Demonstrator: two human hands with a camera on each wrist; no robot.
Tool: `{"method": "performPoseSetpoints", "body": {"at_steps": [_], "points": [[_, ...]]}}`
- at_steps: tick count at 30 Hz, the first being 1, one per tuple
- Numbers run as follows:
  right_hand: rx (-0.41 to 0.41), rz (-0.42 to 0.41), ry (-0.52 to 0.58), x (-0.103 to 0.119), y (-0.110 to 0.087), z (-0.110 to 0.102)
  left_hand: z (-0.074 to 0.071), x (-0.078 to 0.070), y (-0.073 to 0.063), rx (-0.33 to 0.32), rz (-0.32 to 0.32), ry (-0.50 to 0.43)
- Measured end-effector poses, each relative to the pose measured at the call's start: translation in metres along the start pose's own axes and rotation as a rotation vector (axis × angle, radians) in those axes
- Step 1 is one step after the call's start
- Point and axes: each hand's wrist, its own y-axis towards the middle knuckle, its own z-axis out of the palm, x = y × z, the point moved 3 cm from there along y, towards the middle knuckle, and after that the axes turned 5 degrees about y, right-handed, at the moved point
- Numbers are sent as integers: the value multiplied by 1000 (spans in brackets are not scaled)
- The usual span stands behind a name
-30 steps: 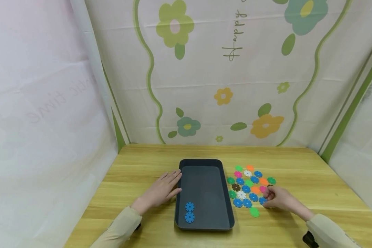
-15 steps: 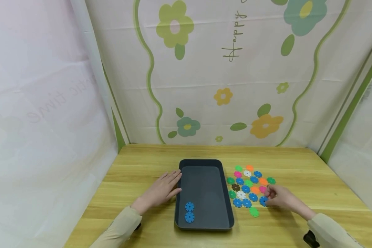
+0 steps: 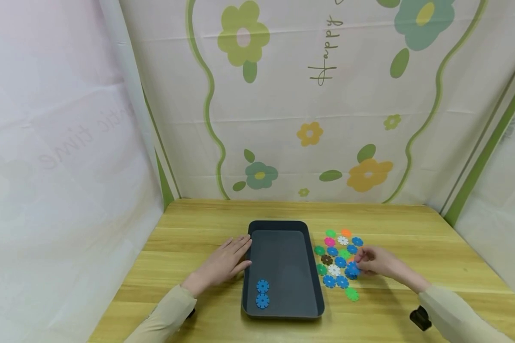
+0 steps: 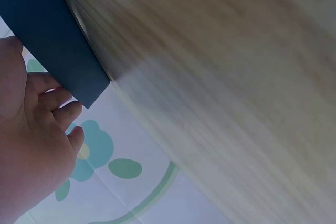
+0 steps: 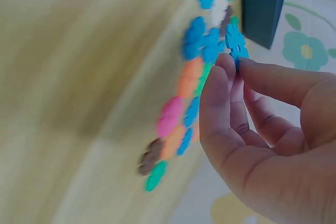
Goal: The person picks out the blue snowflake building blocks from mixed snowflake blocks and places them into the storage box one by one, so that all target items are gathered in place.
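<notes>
Between thumb and fingertips my right hand (image 5: pixel 273 114) pinches a blue notched plastic disc (image 5: pixel 235 41), lifted off the table. In the head view this right hand (image 3: pixel 379 263) is over the right side of a spread of coloured discs, hiding some of them. My left hand (image 3: pixel 223 262) rests with its fingers extended against the left rim of a dark grey tray (image 3: pixel 283 267). The left wrist view shows the left fingers (image 4: pixel 67 113) touching the tray wall (image 4: pixel 63 40). Two blue discs (image 3: pixel 262 293) lie one behind the other in the tray's near left corner.
Right of the tray lie several flat discs, among them a white disc (image 3: pixel 334 270), a brown disc (image 3: pixel 326 259), a pink disc (image 3: pixel 329 242) and a light green disc (image 3: pixel 352 294). A wooden table (image 3: pixel 206 219) carries everything, with a flower-printed curtain (image 3: pixel 283 95) behind it.
My right hand has picked up the blue disc from the right edge of the spread and moved left with it. The left hand and tray have stayed put.
</notes>
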Motion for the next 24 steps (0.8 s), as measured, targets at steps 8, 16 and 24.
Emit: {"method": "performPoseSetpoints", "body": {"at_steps": [8, 16, 24], "points": [[10, 21, 15, 35, 25, 12, 1, 0, 0, 11, 2, -2], [73, -20, 6, 61, 52, 32, 0, 0, 1, -4, 6, -7], [107, -21, -6, 78, 77, 59, 0, 0, 1, 8, 3, 5]]}}
